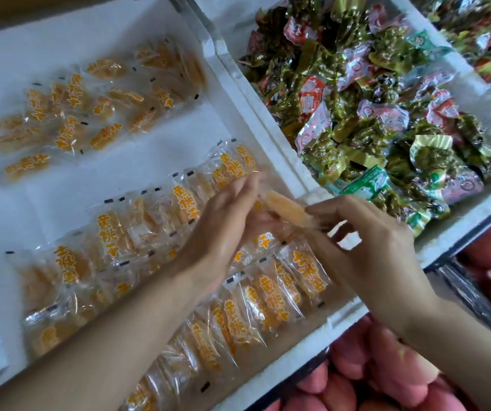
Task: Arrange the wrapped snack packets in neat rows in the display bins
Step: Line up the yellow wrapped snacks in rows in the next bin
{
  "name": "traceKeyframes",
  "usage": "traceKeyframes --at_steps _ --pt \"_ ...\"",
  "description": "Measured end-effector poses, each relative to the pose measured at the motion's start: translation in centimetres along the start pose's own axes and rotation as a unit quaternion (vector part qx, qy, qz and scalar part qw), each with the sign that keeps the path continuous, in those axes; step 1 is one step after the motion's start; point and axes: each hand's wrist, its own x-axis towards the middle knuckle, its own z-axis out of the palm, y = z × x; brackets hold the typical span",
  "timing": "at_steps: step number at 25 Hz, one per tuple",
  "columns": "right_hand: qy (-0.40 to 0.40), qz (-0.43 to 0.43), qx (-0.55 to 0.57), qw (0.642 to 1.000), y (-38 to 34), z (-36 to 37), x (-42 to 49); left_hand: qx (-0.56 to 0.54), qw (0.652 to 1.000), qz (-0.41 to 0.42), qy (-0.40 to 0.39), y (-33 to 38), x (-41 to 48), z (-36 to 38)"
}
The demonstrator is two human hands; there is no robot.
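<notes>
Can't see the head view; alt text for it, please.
The left hand and right hand hold one clear packet of orange snack between them above a white bin. Matching packets stand in overlapping rows below them; loose packets lie farther back. The neighbouring bin holds jumbled green and red packets.

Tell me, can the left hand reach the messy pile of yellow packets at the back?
Probably yes. Bare bin floor lies between the left hand and that pile, though it holds a packet.
</notes>
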Motion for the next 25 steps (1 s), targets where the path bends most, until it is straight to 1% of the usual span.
traceKeyframes --at_steps 1,3,5,6,7,10,12,13,14,15,16,17,18,19,20,21,22,23,24,25 --pt "-0.008 -0.057 -0.051 0.997 0.1 -0.2 -0.7 -0.031 0.999 -0.02 -0.003 0.0 -0.4 0.2" --pt "-0.031 -0.138 -0.141 0.98 0.2 -0.4 -1.6 -0.019 0.999 -0.02 0.025 -0.3 -0.9 0.4" --pt "-0.059 -0.169 -0.174 0.968 0.0 -0.4 -2.3 -0.006 0.998 -0.018 0.054 -0.8 -1.3 0.4" --pt "-0.075 -0.17 -0.167 0.968 0.0 -0.2 -2.6 -0.008 0.998 -0.015 0.06 -0.8 -1.5 0.4" --pt "-0.089 -0.153 -0.146 0.973 0.0 -0.1 -3.0 -0.007 0.998 -0.012 0.063 -0.9 -1.8 0.3" --pt "-0.102 -0.009 -0.024 0.994 -0.4 -0.3 -4.3 0.009 0.998 0.01 0.054 -0.9 -2.7 0.4" --pt "-0.098 0.092 0.052 0.99 -0.9 -0.2 -4.6 0.04 0.998 0.025 0.042 -1.0 -3.4 0.8" --pt "-0.095 0.162 0.125 0.974 -1.1 -0.1 -4.5 0.048 0.998 0.03 0.039 -1.1 -3.8 1.1" --pt "-0.084 0.238 0.23 0.94 -1.3 0.0 -4.4 0.046 0.997 0.036 0.041 -1.2 -4.1 1.5" --pt "-0.064 0.303 0.323 0.894 -1.1 0.0 -4.3 0.038 0.997 0.041 0.046 -1.3 -4.4 1.7" --pt "-0.037 0.338 0.374 0.863 -1.1 -0.2 -4.0 0.036 0.997 0.049 0.05 -1.4 -4.6 1.9" --pt "-0.015 0.351 0.388 0.852 -1.0 -0.6 -3.7 0.068 0.994 0.064 0.051 -1.6 -4.9 1.9" --pt "0.001 0.352 0.395 0.848 -1.0 -1.0 -3.4 0.143 0.985 0.091 0.042 -2.0 -5.1 1.7" --pt "0.011 0.346 0.393 0.852 -1.1 -1.3 -3.1 0.237 0.963 0.126 0.026 -2.7 -5.5 1.5" --pt "0.016 0.336 0.372 0.865 -1.0 -1.5 -2.8 0.327 0.929 0.174 0.012 -3.5 -5.8 1.0" --pt "0.015 0.312 0.324 0.893 -0.9 -1.4 -2.4 0.409 0.884 0.229 0.008 -4.3 -6.1 0.5" --pt "0.005 0.275 0.249 0.929 -0.8 -1.2 -1.9 0.487 0.829 0.275 0.011 -5.1 -6.4 -0.2" --pt "-0.019 0.224 0.164 0.961 -0.8 -1.0 -1.4 0.56 0.772 0.299 0.019 -5.9 -6.7 -0.9" --pt "-0.053 0.17 0.087 0.98 -1.0 -0.4 -0.9 0.617 0.725 0.304 0.026 -6.4 -7.0 -1.6" --pt "-0.089 0.123 0.035 0.988 -1.2 0.2 -0.6 0.659 0.69 0.3 0.028 -6.9 -7.4 -2.4"
